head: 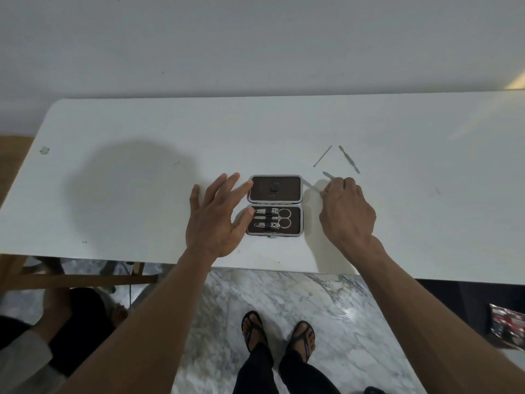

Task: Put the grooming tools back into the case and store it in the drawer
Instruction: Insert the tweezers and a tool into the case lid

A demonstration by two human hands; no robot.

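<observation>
Item one, far left: I note a small grey mark (44, 150) on the white desk (142, 194), near its rounded corner.

Item two: my left hand (216, 216), fingers spread and straight, holding nothing; fingertips touch the left edge of the case.

Item three: the case (275, 205), lying open flat on the desk near its front edge, brown lining, grey rim. The far half, the lid, carries a small dark clasp. The near half holds two nail clippers (265, 218) and a pair of scissors (284, 217) under a black elastic strap.

Item four: a thin metal tool (311, 187), just right of the lid, one end at the fingertips of my right hand. A second thin tool (328, 175) projects from the same fingers.

Item five: my right hand (348, 213), fingers curled down, pinching these tools; how many it grips I cannot tell for certain.

Item six: a slim metal pick (322, 156), loose on the desk beyond the right hand.

Item seven: a double-ended metal pusher (349, 159), loose, just right of the pick, apart from it.
</observation>
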